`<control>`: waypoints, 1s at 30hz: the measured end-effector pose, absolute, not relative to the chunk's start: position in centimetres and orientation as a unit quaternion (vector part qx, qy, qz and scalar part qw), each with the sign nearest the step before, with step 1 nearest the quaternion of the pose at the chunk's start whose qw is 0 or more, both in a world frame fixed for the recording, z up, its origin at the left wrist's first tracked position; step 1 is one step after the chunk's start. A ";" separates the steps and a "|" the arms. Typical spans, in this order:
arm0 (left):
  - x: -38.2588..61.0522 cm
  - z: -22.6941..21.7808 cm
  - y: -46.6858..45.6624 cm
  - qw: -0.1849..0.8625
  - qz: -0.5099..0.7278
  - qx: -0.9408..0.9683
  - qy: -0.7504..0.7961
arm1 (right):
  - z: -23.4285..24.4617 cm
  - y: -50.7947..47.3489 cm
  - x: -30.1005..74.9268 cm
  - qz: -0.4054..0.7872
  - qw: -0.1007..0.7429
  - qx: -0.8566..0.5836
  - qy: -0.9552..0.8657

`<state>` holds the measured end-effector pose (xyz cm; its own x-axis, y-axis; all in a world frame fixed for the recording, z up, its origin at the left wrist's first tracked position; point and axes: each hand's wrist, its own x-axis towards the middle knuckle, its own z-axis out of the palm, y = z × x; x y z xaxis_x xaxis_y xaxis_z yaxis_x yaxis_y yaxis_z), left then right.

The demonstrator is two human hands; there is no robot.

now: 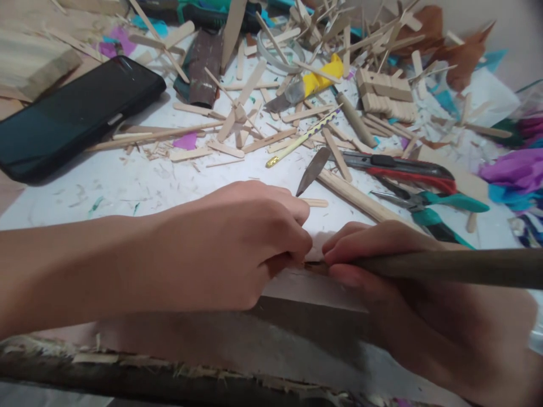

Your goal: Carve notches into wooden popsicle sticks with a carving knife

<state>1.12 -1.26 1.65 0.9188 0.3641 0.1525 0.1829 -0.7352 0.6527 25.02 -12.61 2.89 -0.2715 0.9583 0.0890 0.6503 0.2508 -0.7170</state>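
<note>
White-covered desk [127, 186], strewn with wood shavings. Left hand [237, 249]: curled closed, fingertips pressed together at the edge of a grey board [297, 322]; what they pinch is hidden. Right hand [407, 294]: wrapped round a dark wooden handle [458, 265], whose tip meets the left fingertips and whose length runs out past the right wrist. Beyond the left hand: short craft stick [314, 202], bare blade [313, 169], black phone [72, 113]. Beyond the right hand: red utility knife [403, 168], teal-handled pliers [445, 203].
</note>
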 end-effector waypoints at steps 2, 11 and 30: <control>1.0 1.6 -1.3 0.336 0.147 0.919 0.145 | 2.8 -12.7 24.8 0.292 0.264 -0.540 -0.744; 1.5 2.1 -1.2 0.309 0.097 0.936 0.139 | 2.5 -13.6 25.0 0.178 0.322 -0.586 -0.722; 1.2 1.7 -1.3 0.294 0.147 0.936 0.127 | 2.2 -12.7 24.0 0.199 0.395 -0.666 -0.601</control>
